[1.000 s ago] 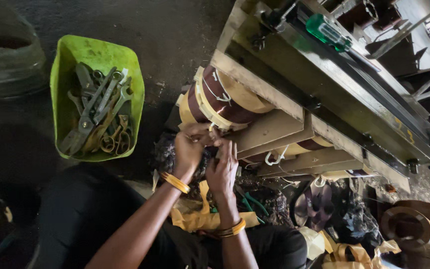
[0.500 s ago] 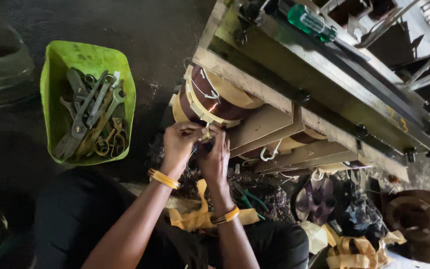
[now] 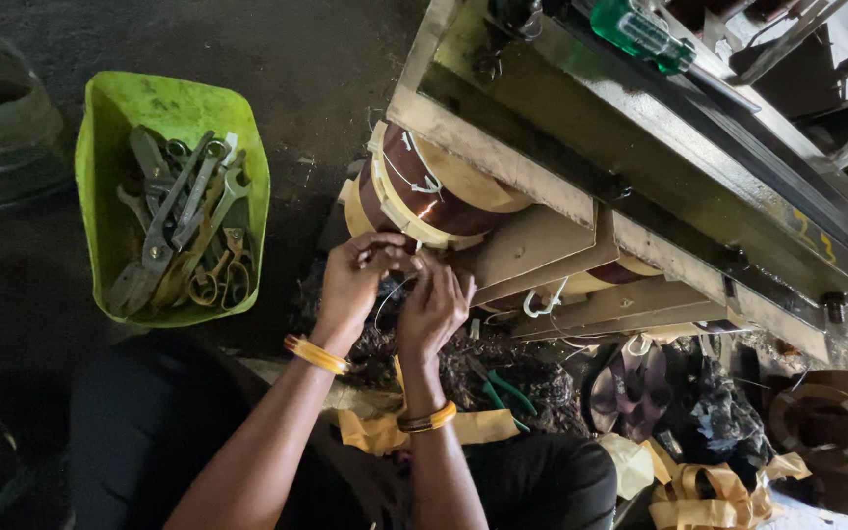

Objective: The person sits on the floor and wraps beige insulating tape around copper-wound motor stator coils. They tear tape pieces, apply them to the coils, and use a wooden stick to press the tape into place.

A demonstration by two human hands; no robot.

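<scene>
My left hand (image 3: pixel 358 278) and my right hand (image 3: pixel 435 305) meet just below a copper-wound coil (image 3: pixel 422 199) wrapped in tan paper bands on a large metal frame (image 3: pixel 640 147). The fingers of both hands pinch a thin white cord (image 3: pixel 392 291) that hangs from the coil's lower edge. Gold bangles circle both wrists. What the fingertips grip exactly is partly hidden by the fingers themselves.
A green plastic bin (image 3: pixel 100 206) of spanners, pliers and scissors (image 3: pixel 184 221) sits on the dark floor at left. Green-handled pliers (image 3: pixel 503 393) lie by my knee. A green screwdriver (image 3: pixel 640 34) rests on the frame. Yellow tape scraps (image 3: pixel 709 486), a sandal (image 3: pixel 630 388) and a coil former (image 3: pixel 831 427) lie at right.
Both hands have stayed at the coil's lower edge, shifting slightly as the fingers work the cord. The view has tilted a little; nothing else has moved.
</scene>
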